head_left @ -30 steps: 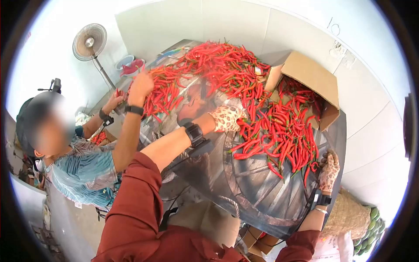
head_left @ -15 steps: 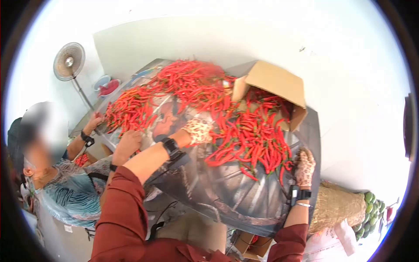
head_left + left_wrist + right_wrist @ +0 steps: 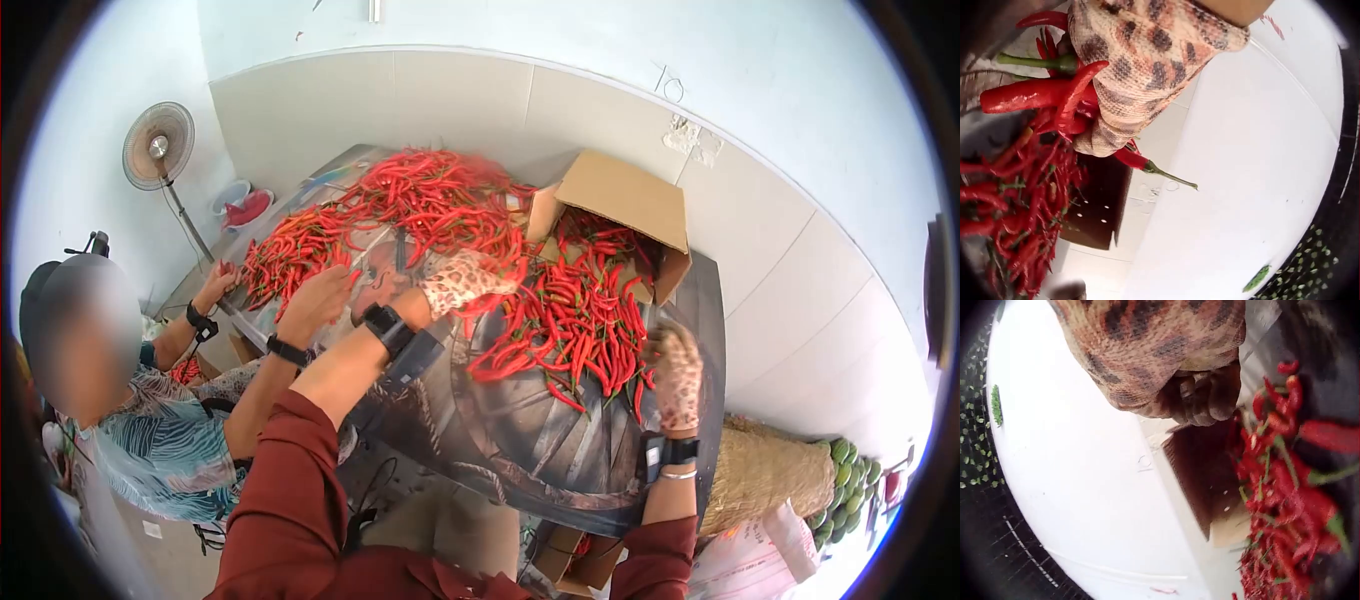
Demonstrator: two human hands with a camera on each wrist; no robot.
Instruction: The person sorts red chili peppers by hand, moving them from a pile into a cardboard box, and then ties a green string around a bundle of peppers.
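Several red chilies with green stems are gripped in my left hand, which wears a spotted glove. In the head view this hand is over the left edge of the near chili pile. My gloved right hand is at the pile's right edge, close over the dark printed tabletop. Its dark-tipped fingers curl in toward the palm in the right wrist view, with no chili showing in them. Loose chilies lie beyond it.
A cardboard box lies on its side, chilies spilling from its mouth. Another chili heap spreads along the back. At the left, a person reaches over the table. A fan stands behind; a woven sack is at the right.
The head view has shifted, moving the table left in the picture. My left hand now has chilies in its grip. My right hand's fingers have curled in. The other person's nearer hand dipped, then rose toward the heap.
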